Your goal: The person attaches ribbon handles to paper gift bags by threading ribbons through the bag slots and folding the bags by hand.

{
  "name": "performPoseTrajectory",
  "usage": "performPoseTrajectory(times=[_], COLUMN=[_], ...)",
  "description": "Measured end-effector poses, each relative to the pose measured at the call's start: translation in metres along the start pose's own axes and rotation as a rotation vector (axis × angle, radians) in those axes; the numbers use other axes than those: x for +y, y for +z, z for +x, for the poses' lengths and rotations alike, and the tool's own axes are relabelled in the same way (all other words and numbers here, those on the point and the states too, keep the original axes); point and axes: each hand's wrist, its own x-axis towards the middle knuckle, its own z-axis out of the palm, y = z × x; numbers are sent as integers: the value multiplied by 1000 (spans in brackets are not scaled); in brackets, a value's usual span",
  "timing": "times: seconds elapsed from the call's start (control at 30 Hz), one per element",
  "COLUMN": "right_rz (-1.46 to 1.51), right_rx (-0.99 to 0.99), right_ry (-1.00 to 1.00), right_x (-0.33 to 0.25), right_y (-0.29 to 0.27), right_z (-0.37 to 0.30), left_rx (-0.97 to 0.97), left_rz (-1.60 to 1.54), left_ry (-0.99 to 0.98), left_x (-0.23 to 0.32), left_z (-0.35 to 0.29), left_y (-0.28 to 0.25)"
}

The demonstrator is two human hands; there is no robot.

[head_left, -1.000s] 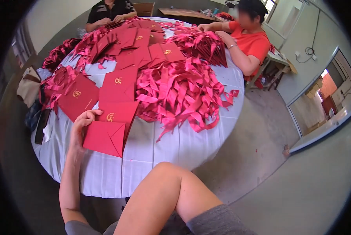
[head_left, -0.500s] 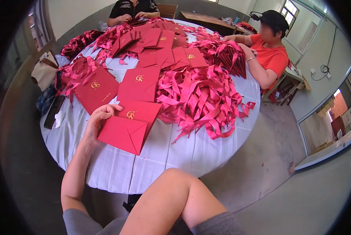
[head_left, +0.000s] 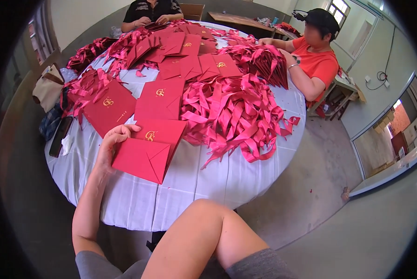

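Observation:
My left hand grips the left edge of a red paper gift bag, with the fingers closed over its upper left side. The bag is folded flat with its bottom flap turned up, and a gold emblem shows on the panel behind. It is above the near part of the white-covered table. My right arm is bent, its elbow toward the table; the right hand is out of the picture below. Just beyond the held bag is another flat red bag. A heap of pink ribbons lies to its right.
More red bags and ribbons cover the table's far half. A person in orange sits at the right, and another in black works at the far side. A dark phone-like slab and a cream bag are at the left edge.
The whole scene sits slightly further left in the picture. My left hand keeps the same grip on the red gift bag, and my right arm stays bent.

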Motion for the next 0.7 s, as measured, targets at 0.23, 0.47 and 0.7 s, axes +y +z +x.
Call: performPoseTrajectory(times=[0.23, 0.47, 0.7], right_rz=[1, 43, 123], right_rx=[47, 85, 105], right_ry=[2, -7, -12], right_x=[-3, -6, -8], right_y=[-4, -4, 1], right_z=[-5, -8, -13], left_rx=[-12, -5, -25], left_rz=[-11, 3, -2], left_ry=[-4, -15, -14], left_x=[-1, -3, -3], left_z=[-1, -1, 2], left_y=[-2, -4, -3])
